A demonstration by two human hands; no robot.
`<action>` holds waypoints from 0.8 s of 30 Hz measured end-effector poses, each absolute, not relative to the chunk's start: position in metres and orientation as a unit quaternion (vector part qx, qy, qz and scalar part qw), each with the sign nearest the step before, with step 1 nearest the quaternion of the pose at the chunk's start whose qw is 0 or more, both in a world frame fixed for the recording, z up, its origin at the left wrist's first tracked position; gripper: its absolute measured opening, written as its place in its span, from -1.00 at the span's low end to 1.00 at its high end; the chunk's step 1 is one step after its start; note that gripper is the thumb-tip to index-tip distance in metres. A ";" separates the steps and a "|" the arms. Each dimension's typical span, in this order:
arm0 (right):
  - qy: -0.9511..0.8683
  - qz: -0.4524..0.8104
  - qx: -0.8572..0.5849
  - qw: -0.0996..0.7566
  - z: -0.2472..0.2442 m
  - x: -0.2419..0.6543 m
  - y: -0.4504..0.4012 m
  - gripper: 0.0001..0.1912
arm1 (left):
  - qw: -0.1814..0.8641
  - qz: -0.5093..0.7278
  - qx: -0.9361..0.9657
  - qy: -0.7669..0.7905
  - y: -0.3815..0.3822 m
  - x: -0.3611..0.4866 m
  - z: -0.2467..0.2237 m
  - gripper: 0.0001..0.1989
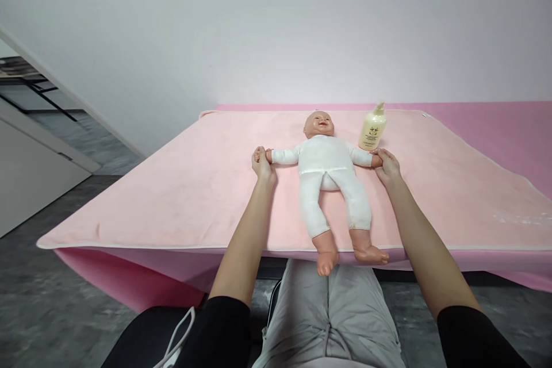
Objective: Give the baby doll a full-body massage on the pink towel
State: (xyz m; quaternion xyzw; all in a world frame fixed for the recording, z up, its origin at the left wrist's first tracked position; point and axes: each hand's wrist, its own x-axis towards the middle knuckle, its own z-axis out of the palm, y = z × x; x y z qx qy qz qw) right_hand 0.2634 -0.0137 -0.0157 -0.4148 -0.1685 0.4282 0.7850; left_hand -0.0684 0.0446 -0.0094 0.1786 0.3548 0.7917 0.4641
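A baby doll (326,155) with a white cloth body lies on its back on a pale pink blanket (207,184). Its head points to the far side, and its feet reach over the table's near edge. Both its arms are stretched out sideways. My left hand (263,164) is closed around the doll's hand on the left. On the other side, my right hand (389,165) grips the doll's other hand. Just beyond my right hand stands a pale yellow pump bottle (372,129), close to the doll's arm.
Under the blanket a pink cloth (509,132) covers the table and hangs down in front. A white partition (276,46) rises behind the table. A black chair seat (146,336) with a white cable (179,336) is at the lower left.
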 end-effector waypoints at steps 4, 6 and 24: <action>-0.165 0.436 -0.411 0.784 -0.016 0.264 -0.015 -0.75 | 0.470 0.791 0.181 0.347 0.044 -0.068 -0.010 -0.81; -0.170 0.439 -0.412 0.781 -0.016 0.264 -0.016 -0.75 | 0.477 0.788 0.186 0.343 0.043 -0.068 -0.009 -0.83; -0.121 0.441 -0.433 0.777 -0.012 0.264 -0.013 -0.84 | 0.490 0.748 0.179 0.410 0.031 -0.061 0.004 -0.61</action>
